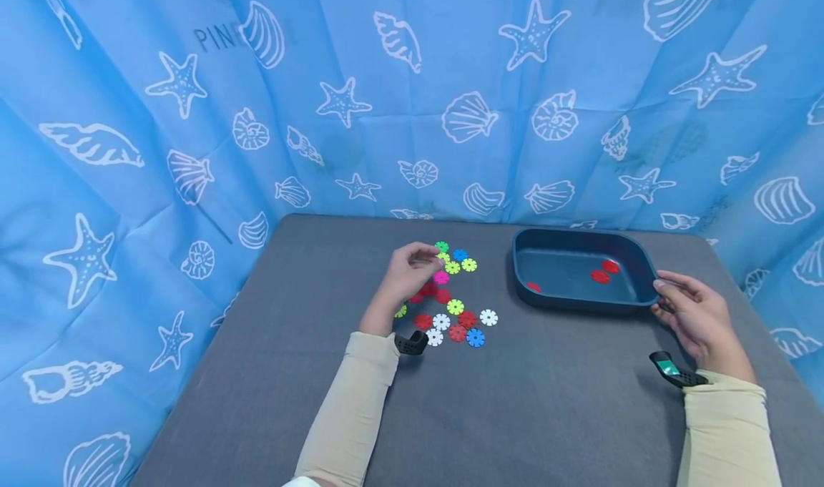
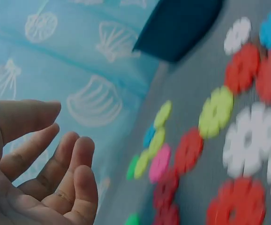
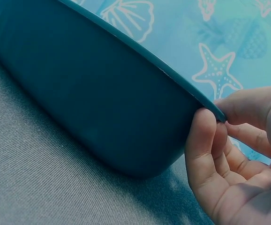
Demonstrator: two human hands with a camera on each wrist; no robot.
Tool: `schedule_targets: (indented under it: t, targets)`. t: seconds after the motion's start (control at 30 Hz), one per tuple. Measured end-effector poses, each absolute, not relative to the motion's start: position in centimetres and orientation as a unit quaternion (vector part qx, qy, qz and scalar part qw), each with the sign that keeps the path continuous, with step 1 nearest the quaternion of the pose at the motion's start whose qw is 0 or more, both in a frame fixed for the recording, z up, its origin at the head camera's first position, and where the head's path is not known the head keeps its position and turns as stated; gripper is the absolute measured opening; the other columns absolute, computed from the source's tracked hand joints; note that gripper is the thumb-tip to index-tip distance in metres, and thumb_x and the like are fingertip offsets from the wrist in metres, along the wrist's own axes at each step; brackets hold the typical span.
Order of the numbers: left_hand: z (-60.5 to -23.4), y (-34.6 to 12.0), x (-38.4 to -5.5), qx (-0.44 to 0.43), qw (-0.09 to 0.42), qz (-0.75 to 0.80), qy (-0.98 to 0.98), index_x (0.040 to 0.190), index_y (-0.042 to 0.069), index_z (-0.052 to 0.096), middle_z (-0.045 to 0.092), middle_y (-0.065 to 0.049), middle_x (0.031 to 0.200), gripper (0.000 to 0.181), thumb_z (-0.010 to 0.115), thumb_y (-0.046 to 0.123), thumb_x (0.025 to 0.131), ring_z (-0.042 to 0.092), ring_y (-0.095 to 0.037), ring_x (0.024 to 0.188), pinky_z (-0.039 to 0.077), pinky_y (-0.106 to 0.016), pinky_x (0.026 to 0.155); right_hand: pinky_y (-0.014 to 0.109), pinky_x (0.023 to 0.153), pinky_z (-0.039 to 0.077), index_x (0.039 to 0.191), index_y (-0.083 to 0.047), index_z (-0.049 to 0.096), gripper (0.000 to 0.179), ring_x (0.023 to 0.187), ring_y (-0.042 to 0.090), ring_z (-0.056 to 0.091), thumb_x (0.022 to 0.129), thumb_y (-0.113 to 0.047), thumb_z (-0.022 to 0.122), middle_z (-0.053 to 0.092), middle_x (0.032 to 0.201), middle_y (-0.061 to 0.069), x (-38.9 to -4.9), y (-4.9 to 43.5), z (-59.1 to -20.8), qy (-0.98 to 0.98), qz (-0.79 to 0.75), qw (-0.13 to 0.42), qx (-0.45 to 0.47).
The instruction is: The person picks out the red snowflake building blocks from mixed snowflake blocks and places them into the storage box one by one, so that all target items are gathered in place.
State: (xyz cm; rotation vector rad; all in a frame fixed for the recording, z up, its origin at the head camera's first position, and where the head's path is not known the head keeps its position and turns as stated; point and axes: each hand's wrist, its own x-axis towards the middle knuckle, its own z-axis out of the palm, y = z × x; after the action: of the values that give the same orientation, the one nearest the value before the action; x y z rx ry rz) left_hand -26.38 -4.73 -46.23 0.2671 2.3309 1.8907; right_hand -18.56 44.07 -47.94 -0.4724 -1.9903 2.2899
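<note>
Over the scattered flower-shaped plastic discs, my left hand (image 1: 408, 272) hangs with loosely bent fingers; in the left wrist view nothing sits between its thumb and fingertips (image 2: 84, 150). Below and beside it lie red (image 2: 189, 151), white (image 1: 489, 317), yellow-green (image 1: 455, 307), blue (image 1: 476, 337), green and pink (image 1: 440, 277) notched discs. My right hand (image 1: 698, 322) pinches the rim of a dark blue rectangular tub (image 1: 579, 305) at its near right corner, thumb above and fingers below. Inside the tub rest a few red discs (image 1: 600, 277), one partly hidden by the near wall.
A grey cloth covers the table (image 1: 515, 401). Behind and along the sides hangs a blue curtain (image 1: 418, 58) printed with white shells and starfish. Each wrist wears a black band (image 1: 412, 342).
</note>
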Motion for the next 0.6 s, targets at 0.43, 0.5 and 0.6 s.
schedule_targets:
  t: [0.43, 0.5, 0.6]
  targets:
    - [-48.4, -9.1, -26.3, 0.068, 0.033, 0.532, 0.843, 0.127, 0.002, 0.072, 0.071, -0.015, 0.121, 0.031, 0.075, 0.016, 0.100, 0.069, -0.031, 0.106, 0.059, -0.045, 0.093, 0.024, 0.066, 0.060, 0.117, -0.024, 0.074, 0.018, 0.080, 0.008, 0.061, 0.101, -0.018, 0.075, 0.066, 0.100, -0.010, -18.3, 43.9, -48.0, -0.641, 0.753, 0.041, -0.140]
    - [-48.5, -9.2, -26.3, 0.066, 0.036, 0.522, 0.849, 0.126, 0.003, 0.072, 0.070, -0.016, 0.121, 0.029, 0.075, 0.015, 0.099, 0.068, -0.030, 0.106, 0.059, -0.046, 0.092, 0.023, 0.066, 0.060, 0.117, -0.024, 0.074, 0.018, 0.080, 0.008, 0.061, 0.101, -0.017, 0.075, 0.066, 0.100, -0.010, -18.3, 43.9, -48.0, -0.641, 0.754, 0.043, -0.138]
    - [-48.6, -9.4, -26.3, 0.063, 0.041, 0.509, 0.858, 0.124, 0.004, 0.073, 0.070, -0.017, 0.119, 0.027, 0.076, 0.012, 0.098, 0.068, -0.028, 0.102, 0.059, -0.043, 0.089, 0.024, 0.066, 0.060, 0.117, -0.024, 0.074, 0.018, 0.080, 0.008, 0.061, 0.100, -0.017, 0.075, 0.066, 0.100, -0.010, -18.4, 43.9, -47.9, -0.639, 0.756, 0.043, -0.137]
